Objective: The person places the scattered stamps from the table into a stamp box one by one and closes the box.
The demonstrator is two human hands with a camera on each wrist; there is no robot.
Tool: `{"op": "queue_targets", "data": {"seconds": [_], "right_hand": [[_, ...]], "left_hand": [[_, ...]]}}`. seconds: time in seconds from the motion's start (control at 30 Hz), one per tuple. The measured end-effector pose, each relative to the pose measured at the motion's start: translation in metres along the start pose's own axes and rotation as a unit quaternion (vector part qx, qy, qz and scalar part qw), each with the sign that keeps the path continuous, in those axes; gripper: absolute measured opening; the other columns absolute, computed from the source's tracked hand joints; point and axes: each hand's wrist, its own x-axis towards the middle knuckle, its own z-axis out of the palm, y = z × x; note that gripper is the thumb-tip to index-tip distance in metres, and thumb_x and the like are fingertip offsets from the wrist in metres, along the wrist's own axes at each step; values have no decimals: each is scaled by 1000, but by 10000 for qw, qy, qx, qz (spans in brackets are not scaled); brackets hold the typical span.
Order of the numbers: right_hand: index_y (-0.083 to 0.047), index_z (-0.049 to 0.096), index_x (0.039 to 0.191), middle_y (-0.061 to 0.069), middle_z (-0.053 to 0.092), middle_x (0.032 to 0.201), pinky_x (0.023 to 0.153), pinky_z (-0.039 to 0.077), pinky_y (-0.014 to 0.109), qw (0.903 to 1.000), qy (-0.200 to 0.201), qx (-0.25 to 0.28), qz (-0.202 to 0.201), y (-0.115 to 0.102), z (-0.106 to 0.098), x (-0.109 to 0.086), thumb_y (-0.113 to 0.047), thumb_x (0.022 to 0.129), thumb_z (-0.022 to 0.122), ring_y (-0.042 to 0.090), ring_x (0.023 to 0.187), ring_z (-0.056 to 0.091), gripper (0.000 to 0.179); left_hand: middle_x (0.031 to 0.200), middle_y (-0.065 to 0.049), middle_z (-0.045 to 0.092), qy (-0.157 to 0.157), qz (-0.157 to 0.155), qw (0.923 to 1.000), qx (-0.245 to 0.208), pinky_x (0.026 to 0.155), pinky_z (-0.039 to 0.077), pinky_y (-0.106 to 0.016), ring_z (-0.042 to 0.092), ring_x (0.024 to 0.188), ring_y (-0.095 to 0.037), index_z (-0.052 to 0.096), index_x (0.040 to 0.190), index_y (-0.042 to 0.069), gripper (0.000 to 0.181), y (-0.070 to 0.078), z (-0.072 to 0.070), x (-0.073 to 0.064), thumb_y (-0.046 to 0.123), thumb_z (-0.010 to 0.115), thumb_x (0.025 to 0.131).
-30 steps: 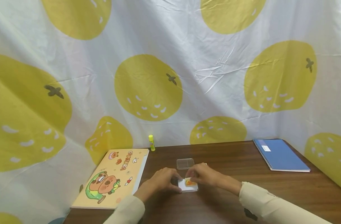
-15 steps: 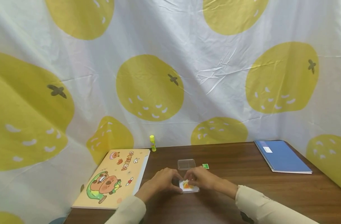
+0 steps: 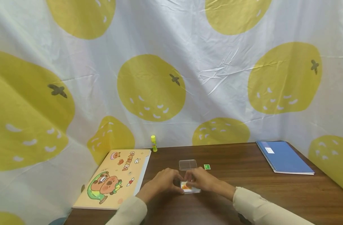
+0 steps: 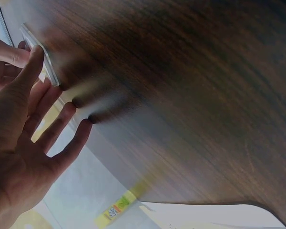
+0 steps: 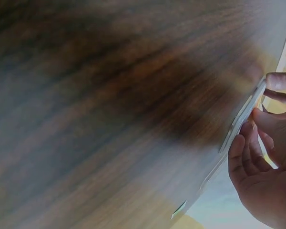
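A shallow clear case with white cards in it lies on the table between my hands. My left hand grips its left side, thumb at the near edge and index finger at the far one; the other fingers spread out, as the left wrist view shows. On top of the white cards is a small orange-and-yellow printed card. My right hand pinches this card with curled fingers that cover its right part. In the right wrist view the thumb presses close over the case.
Just beyond the hands lies a clear lid, with a small green card to its right. A yellow glue stick stands at the back. The capybara folder is on the left, the blue spiral notebook on the right.
My right hand has drawn slightly left and settled the orange card lower onto the white cards. The green card behind it has come into view. My left hand stays on the case.
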Motion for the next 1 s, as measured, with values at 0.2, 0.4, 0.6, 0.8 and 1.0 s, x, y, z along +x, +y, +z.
{"op": "queue_targets", "data": {"seconds": [0.2,0.4,0.6,0.8,1.0], "right_hand": [[-8,72,92,-3,73,82,67,55,20,10000,3,48,43,-1,0,0,-6,88,81,5,76,66,10],[-8,75,88,-4,73,82,72,57,22,10000,-64,26,1,-1,0,2,-4,88,79,5,78,66,6],[-9,77,88,-3,75,82,67,54,18,9999,-151,3,0,-1,0,1,-3,90,77,1,74,63,6],[-9,77,89,-2,76,84,68,57,20,9998,-139,-26,-120,0,0,0,-4,91,77,1,75,65,5],[-5,77,95,5,77,91,73,59,23,9996,-158,-75,-223,1,-5,-1,-2,90,77,11,82,72,6]], "left_hand": [[106,10,75,-19,-36,10000,-10,87,56,-33,68,101,-14,82,110,22,41,2,-3,0,40,93,75],[106,8,75,-55,-23,10000,-35,84,56,-31,68,98,-12,82,111,22,41,1,-3,1,40,92,76],[104,9,74,-49,-11,10000,-62,82,56,-30,67,96,-11,82,111,23,40,0,-1,2,41,92,77],[101,10,73,-40,-31,10000,-50,81,55,-29,65,94,-9,82,110,23,40,0,1,2,41,92,76],[102,9,74,-41,-38,10000,-57,83,55,-29,66,94,-10,82,110,21,42,1,0,1,41,92,76]]}}
